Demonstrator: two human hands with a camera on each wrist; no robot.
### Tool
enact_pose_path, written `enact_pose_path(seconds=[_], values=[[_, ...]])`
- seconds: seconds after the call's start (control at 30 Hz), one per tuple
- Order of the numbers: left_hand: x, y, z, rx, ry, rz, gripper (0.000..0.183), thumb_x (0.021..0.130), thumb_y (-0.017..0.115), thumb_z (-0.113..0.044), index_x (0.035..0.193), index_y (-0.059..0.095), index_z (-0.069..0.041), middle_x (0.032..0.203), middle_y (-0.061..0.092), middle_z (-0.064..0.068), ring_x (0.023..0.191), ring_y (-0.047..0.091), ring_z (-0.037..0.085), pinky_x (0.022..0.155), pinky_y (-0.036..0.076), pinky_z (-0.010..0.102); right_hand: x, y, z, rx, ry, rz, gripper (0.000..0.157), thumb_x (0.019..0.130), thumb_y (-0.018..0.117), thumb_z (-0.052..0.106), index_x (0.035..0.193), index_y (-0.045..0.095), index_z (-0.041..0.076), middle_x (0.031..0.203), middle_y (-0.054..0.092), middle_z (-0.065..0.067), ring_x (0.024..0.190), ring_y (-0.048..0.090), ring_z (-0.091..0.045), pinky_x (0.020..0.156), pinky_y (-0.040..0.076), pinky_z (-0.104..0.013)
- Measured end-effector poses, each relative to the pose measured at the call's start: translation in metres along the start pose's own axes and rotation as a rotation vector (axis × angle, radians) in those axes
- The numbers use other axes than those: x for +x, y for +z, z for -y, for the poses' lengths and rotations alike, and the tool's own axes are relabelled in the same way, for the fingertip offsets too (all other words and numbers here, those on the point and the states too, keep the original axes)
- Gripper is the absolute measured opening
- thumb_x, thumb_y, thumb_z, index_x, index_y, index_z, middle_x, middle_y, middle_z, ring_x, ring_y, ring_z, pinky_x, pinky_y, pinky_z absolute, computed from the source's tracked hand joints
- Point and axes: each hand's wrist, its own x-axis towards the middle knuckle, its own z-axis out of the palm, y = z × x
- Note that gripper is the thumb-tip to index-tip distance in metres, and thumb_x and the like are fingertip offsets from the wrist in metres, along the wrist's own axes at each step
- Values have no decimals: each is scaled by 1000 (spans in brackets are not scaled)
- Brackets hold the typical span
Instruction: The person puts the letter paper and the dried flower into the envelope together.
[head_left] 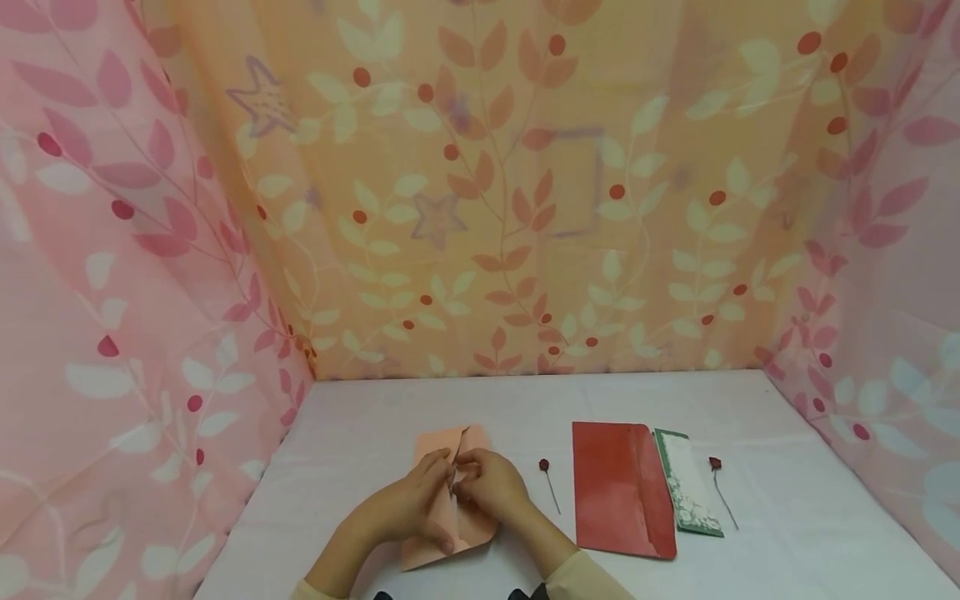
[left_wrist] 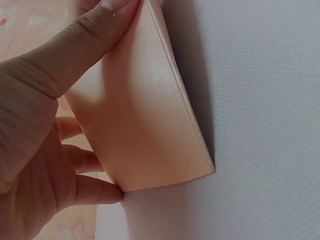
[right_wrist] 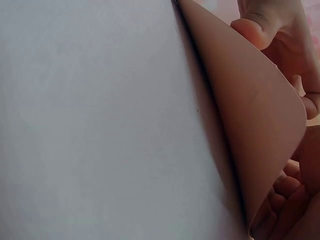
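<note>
A peach envelope [head_left: 435,440] lies slanted on the white table, its flap [right_wrist: 255,100] raised along the right side. My left hand [head_left: 408,507] holds the envelope body from the left. In the left wrist view the thumb [left_wrist: 75,47] lies across its face, with the other fingers at its edge. From the right, my right hand [head_left: 491,485] reaches over the flap, its fingers curled and pinching at the envelope's opening, close to the left fingertips. Hands and flap hide what is between the right fingertips.
To the right of the hands lies a dried red flower [head_left: 544,466] on a thin stem. Beyond it are a red envelope [head_left: 611,487], a green-bordered white card [head_left: 686,483] partly against it, and another red flower [head_left: 716,463]. Patterned curtains [head_left: 480,250] enclose the table [head_left: 360,400].
</note>
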Motion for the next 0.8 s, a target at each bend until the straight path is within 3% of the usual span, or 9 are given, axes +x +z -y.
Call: enact_pose_path(seconds=[0.17,0.4,0.6,0.8], values=[[0,0,-1,-22,3,-2,92,64,82,-68,129,44,-16,164,25,22,142,43,42,103,50,54,0,1,2,-3,9,-15,45,74,84,19,117,72,11,65,67,11,57,62,-6,52,47,-25],[0,-1,-1,-20,4,-21,86,63,84,-65,123,44,-18,163,27,23,140,46,43,100,52,52,-2,3,5,78,48,36,45,74,80,11,118,70,8,67,68,6,53,64,-10,47,47,-24],[1,-1,-4,-43,11,-2,87,64,84,-65,124,44,-16,163,26,24,139,46,45,99,53,54,-8,-4,7,91,13,52,42,78,81,14,118,70,6,70,68,5,59,63,-9,51,50,-25],[2,1,-1,-4,-6,-4,88,63,83,-68,125,44,-19,162,28,24,138,48,43,100,52,52,-16,-12,8,141,-6,87,43,82,83,18,119,69,3,72,70,3,61,66,-10,52,52,-25]])
